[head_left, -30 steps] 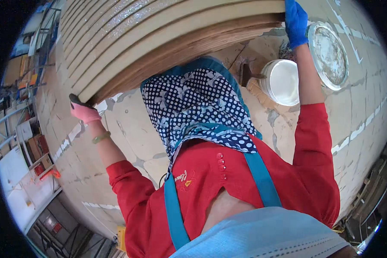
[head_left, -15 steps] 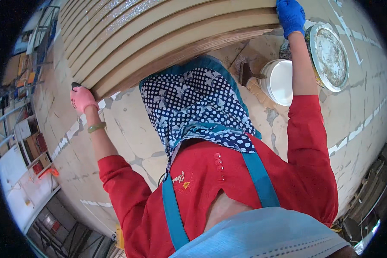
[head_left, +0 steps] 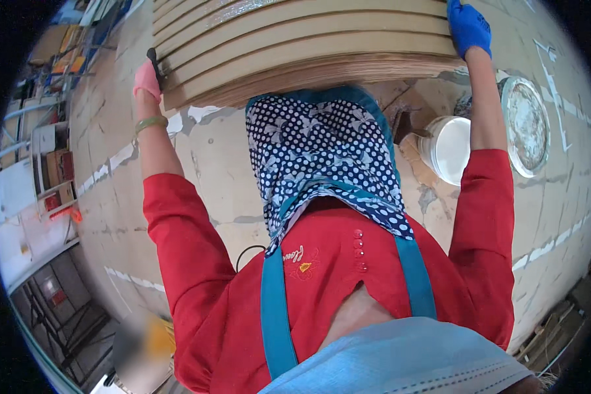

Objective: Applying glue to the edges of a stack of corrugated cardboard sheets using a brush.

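A stack of tan cardboard sheets (head_left: 308, 43) fans out in overlapping strips in front of me, with a glossy wet-looking patch near its top. At its left end is my left hand (head_left: 148, 80), in a pink glove with black fingertips, the fingers closed against the edge. My right hand (head_left: 471, 31), in a blue glove, is wrapped over the right end. The near edge of the stack shows many thin layers close to my dotted apron (head_left: 322, 148). The undersides of both grips are hidden.
On the floor to the right stand a white bucket (head_left: 450, 151) and a larger round tub with a stained whitish top (head_left: 529, 128). A brown object (head_left: 404, 125) lies beside the bucket. Metal racks (head_left: 52, 148) line the far left. A blurred patch with yellow is at lower left.
The stack has gone from slanting to nearly level in view. My left hand sits higher in the picture, still at the stack's left end; my right hand stays on its right end.
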{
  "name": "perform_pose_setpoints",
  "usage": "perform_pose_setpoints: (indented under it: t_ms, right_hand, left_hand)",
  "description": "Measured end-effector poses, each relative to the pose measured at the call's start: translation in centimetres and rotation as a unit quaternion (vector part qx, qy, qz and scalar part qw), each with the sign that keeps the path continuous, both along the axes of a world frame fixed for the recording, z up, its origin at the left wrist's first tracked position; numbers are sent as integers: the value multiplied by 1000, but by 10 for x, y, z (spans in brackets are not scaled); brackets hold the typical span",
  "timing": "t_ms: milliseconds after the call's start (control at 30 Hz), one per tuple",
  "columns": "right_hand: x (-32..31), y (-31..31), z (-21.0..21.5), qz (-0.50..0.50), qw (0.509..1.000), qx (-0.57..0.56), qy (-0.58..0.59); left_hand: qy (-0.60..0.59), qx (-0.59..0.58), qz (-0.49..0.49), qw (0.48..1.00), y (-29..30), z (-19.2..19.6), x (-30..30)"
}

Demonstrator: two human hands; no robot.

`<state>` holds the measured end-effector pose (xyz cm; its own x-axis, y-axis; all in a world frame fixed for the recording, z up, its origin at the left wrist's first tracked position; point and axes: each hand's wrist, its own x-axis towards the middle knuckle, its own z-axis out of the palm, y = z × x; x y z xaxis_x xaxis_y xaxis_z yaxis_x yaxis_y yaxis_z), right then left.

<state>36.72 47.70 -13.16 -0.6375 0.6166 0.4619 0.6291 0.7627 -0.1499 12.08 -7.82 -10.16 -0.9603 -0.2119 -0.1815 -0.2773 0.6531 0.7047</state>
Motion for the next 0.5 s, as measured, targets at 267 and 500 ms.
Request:
perform_pose_setpoints:
  t_ms: [267,500]
  right_hand:
    - [-8,53,-33,-76,997,18,5]
    - [-1,36,-21,-45,998,-3,52]
  left_hand:
    - [99,-273,4,957,23,-20,-2]
    - [89,85,-67,990,2,-15,19]
